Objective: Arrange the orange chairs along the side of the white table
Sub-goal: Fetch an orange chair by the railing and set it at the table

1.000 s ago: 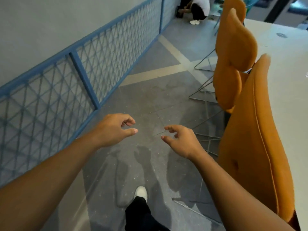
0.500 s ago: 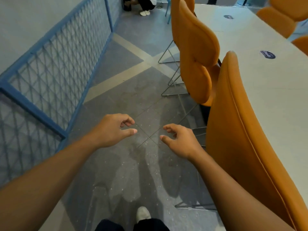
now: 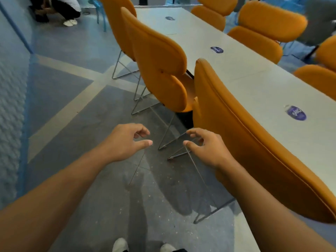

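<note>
Hands hovered empty, left hand (image 3: pixel 125 140) and right hand (image 3: pixel 207 148) half-curled; gripping the nearest padded orange chair (image 3: pixel 251 135) by its backrest would square it against the long white counter (image 3: pixel 254 79).

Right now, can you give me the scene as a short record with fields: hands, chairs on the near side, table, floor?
left hand: empty, fingers curled, above the floor
right hand: empty, beside the nearest chair
nearest chair: orange, back toward the person, at the table edge
next chair: orange, same side
white table: bears round purple stickers
floor: grey, pale stripes
</note>
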{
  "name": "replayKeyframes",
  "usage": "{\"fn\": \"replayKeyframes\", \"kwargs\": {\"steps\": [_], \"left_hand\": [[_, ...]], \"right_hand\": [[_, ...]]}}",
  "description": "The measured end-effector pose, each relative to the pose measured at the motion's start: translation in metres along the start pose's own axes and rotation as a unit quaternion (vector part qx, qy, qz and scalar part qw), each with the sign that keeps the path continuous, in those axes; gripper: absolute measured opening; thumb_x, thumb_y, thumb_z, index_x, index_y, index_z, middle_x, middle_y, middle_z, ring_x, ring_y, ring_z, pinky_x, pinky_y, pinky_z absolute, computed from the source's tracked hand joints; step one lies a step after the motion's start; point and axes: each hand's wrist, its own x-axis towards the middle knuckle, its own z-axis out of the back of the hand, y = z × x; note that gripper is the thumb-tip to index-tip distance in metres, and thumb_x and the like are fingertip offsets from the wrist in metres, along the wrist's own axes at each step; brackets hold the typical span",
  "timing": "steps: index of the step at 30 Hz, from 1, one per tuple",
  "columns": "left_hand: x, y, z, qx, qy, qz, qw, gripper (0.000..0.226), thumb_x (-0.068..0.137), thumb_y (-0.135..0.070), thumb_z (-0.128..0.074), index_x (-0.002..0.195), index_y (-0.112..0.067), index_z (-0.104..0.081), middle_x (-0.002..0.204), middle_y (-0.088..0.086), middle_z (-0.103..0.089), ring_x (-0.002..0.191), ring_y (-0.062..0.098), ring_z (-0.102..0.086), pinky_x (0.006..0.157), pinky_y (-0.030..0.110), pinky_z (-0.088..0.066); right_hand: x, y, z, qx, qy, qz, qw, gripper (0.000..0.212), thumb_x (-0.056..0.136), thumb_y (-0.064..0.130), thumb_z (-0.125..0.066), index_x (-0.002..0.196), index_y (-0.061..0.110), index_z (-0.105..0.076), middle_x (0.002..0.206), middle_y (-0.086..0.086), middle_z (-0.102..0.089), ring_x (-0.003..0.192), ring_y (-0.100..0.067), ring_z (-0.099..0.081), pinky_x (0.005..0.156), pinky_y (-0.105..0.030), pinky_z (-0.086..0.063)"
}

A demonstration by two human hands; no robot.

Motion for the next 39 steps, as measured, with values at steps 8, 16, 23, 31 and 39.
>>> {"fn": "replayKeyframes", "kwargs": {"steps": [8,16,23,31,39], "left_hand": [[0.044,-0.033,0.028,0.021,0.05,-0.151,0.987,0.034,0.083,-0.045,-0.068,0.113,-0.028,-0.063,0.109,-0.01,-0.063,0.101,0.006,-0.057,0.085,0.028,-0.049],[0.085,-0.102,0.016,0.017,0.085,-0.263,0.961,0.04,0.083,-0.044,-0.068,0.119,-0.027,-0.061,0.115,-0.009,-0.063,0.107,0.008,-0.057,0.09,0.027,-0.049],[0.118,-0.159,-0.015,0.079,0.097,-0.309,0.943,0.055,0.083,-0.051,-0.066,0.132,-0.033,-0.05,0.139,-0.006,-0.049,0.133,0.019,-0.038,0.108,0.049,-0.037],[0.156,-0.201,-0.05,0.234,0.117,-0.328,0.908,0.082,0.076,-0.06,-0.067,0.144,-0.041,-0.028,0.153,-0.003,-0.033,0.142,0.026,-0.027,0.111,0.058,-0.024],[0.208,-0.207,-0.069,0.343,0.193,-0.325,0.86,0.083,0.064,-0.069,-0.07,0.136,-0.042,-0.038,0.136,-0.004,-0.049,0.132,0.027,-0.038,0.11,0.062,-0.018]], "right_hand": [[-0.029,0.035,0.028,0.005,-0.147,-0.041,0.988,0.041,0.096,0.038,-0.064,0.135,0.026,-0.06,0.13,0.008,-0.063,0.114,-0.006,-0.055,0.081,-0.013,-0.042],[-0.064,0.02,0.08,-0.059,-0.283,-0.098,0.952,0.04,0.094,0.047,-0.063,0.131,0.035,-0.062,0.131,0.006,-0.063,0.117,-0.015,-0.056,0.1,-0.047,-0.05],[-0.089,-0.036,0.104,-0.107,-0.253,-0.222,0.935,0.063,0.083,0.069,-0.06,0.139,0.042,-0.049,0.137,0.004,-0.06,0.122,-0.024,-0.056,0.102,-0.056,-0.046],[-0.114,-0.078,0.093,-0.158,-0.203,-0.315,0.914,0.074,0.075,0.082,-0.048,0.136,0.04,-0.049,0.12,0.007,-0.067,0.106,-0.02,-0.061,0.096,-0.047,-0.047],[-0.096,-0.072,0.087,-0.182,-0.211,-0.4,0.873,0.077,0.061,0.092,-0.057,0.114,0.037,-0.055,0.105,0.007,-0.065,0.098,-0.018,-0.06,0.088,-0.039,-0.047]]}}
